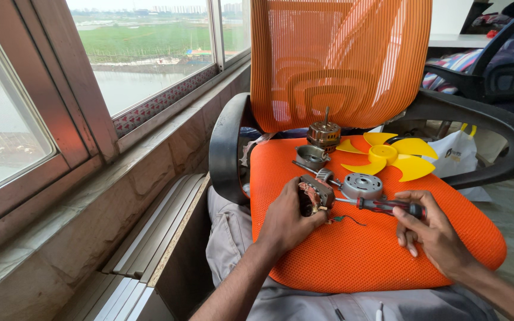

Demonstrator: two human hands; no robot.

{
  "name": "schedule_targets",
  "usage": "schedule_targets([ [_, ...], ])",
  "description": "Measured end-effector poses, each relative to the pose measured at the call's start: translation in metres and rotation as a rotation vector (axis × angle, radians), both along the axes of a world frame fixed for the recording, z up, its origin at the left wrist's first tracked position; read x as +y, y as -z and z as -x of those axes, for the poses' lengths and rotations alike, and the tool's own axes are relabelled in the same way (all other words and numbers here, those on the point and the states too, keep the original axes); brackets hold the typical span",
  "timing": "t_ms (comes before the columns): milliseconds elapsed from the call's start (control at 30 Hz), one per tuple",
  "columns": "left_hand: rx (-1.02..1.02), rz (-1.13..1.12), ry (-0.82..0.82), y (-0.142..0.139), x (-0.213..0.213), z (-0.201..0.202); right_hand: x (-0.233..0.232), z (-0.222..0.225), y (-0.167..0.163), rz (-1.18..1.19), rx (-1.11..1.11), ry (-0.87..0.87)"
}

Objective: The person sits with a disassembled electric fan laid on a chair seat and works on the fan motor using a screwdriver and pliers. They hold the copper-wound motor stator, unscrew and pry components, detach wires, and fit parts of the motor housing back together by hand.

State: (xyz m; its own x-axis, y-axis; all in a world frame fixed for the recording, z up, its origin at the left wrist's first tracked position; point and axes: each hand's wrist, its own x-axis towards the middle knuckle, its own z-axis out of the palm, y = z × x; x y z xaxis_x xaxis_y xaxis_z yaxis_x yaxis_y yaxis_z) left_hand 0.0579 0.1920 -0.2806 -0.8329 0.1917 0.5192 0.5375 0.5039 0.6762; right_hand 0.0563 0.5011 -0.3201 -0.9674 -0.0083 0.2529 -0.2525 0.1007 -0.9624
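My left hand (285, 220) grips a small motor stator (315, 194) with copper windings, resting on the orange mesh chair seat (352, 255). My right hand (432, 229) holds a screwdriver (388, 206) with a red and black handle, its tip pointing left at the stator. Thin wires (345, 219) trail from the stator. Just behind lie a round grey motor cover (362, 185), a rotor with shaft (322, 174), a metal end cap (312, 156) and a second motor core (323, 134). A yellow fan blade (388, 154) lies at the back right of the seat.
The chair has an orange mesh backrest (340, 59) and black armrests (224, 148). A stone window sill (120, 184) and window (144, 47) run along the left. A white bag (456, 156) sits behind the chair, right. Another dark chair (501, 71) stands far right.
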Motion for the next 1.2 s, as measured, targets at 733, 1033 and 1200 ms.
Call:
schedule_targets([
  [733, 0.011, -0.003, -0.008, 0.0036, 0.0004, -0.0012, 0.0012, 0.0064, 0.0080, 0.014, -0.009, 0.037],
  [1033, 0.020, -0.001, -0.014, 0.0022, 0.0011, 0.0004, 0.0015, 0.0022, 0.0039, -0.011, 0.010, 0.036],
  [1200, 0.012, -0.006, -0.006, 0.0054, 0.0000, -0.0005, 0.0004, 0.0016, 0.0070, 0.007, 0.024, 0.014],
])
